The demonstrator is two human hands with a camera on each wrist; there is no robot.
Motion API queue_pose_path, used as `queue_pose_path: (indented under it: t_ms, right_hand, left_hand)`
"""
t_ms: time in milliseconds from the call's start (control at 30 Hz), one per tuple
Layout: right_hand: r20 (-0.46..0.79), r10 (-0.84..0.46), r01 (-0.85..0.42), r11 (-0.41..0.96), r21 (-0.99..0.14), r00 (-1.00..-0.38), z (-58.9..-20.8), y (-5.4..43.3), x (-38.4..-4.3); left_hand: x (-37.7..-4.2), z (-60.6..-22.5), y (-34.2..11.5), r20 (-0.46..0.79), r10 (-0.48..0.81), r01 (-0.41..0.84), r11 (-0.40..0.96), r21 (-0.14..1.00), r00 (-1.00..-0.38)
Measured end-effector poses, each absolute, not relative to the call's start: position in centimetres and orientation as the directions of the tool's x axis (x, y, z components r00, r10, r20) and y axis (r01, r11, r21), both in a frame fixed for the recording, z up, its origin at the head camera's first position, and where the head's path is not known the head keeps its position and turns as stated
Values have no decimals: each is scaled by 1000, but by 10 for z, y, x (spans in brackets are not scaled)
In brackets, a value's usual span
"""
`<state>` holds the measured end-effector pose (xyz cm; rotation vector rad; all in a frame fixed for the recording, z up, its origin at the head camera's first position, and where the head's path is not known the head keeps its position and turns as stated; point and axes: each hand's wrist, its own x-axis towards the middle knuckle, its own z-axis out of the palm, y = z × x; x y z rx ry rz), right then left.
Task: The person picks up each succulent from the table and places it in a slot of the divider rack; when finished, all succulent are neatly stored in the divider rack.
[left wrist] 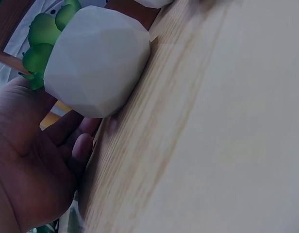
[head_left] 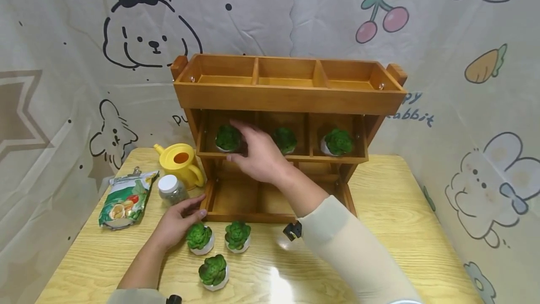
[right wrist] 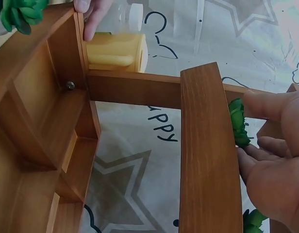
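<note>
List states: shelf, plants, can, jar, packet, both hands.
Shelf: upright, three tiers
Middle-tier plants: three, spaced apart
Table plants: three, upright
Watering can: upright
Jar: upright, lid on
Packet: lying down, clip attached
Left hand: touching shelf's lower-left corner
Right hand: at left middle-tier plant, grip unclear

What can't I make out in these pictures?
Head view: part of the bottom tray, behind the right arm.
Head view: fine print on the bag, too small.
Left wrist view: second pot, cut off by the top edge.
Right wrist view: lower part of the plant beside the right hand, behind a wooden board.
</note>
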<state>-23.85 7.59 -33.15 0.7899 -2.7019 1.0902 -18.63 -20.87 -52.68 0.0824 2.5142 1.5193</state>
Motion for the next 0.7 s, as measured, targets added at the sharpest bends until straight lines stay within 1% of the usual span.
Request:
queue_pose_path:
  t_ms: [267,533,700]
  right_hand:
    - [316,-380,-483,513,-710,-869,-339,80,-230]
    - [322,-383,-484,481,-731,-866,-345,84,-219]
    - [354,-390,-509,440,-740,-850,-352,87,-212]
  left_hand:
    - [-186,-525,-208,-140,150,-52,481,875,-979]
    - [-185,-526,-207,-126,149,-39,483,875,-981]
    - [-184,-527,-207,-123,148,-36,482,875,-981]
